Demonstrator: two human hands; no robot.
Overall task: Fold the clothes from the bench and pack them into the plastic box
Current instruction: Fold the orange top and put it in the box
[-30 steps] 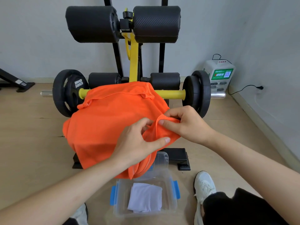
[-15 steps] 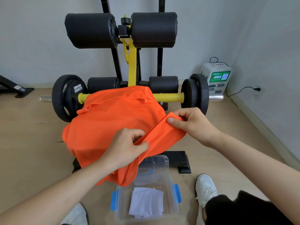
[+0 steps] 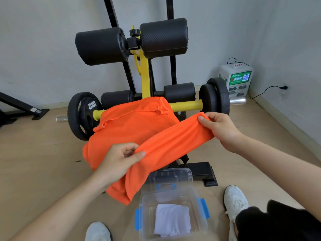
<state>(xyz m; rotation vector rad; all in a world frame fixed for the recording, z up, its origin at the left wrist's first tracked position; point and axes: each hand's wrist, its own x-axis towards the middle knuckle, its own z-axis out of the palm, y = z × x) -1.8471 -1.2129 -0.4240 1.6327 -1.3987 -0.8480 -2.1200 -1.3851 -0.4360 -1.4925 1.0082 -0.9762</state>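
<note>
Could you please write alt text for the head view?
Both hands pinch an orange shirt draped over a weight bench, left hand and right hand stretching its edge. On the floor below, an open clear plastic box holds folded white cloth.

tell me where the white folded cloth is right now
The white folded cloth lies inside the clear plastic box on the floor, low in the head view, just below the hanging orange shirt.
</note>
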